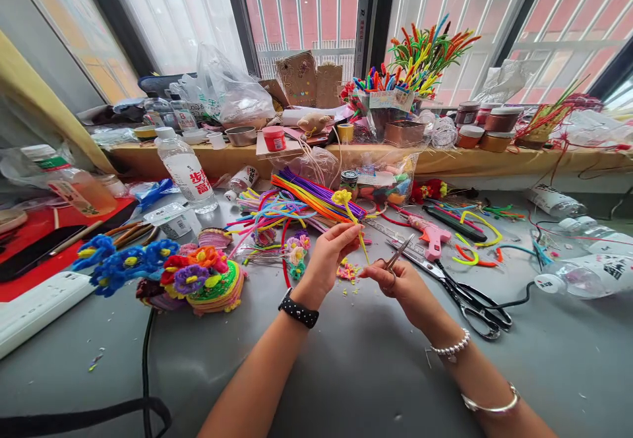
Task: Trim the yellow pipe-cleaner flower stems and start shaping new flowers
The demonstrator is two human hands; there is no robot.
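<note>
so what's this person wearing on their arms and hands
No sleeves in view. On the left wrist, a black strap with small white dots. On the right wrist, a bracelet of pearl-like beads; further up that forearm, a thin silver bangle.

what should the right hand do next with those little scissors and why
Probably close the blades on the stem: the left hand pinches the yellow flower above it, and the small scissors in the right hand sit right beside it, over coloured clippings on the table.
</note>
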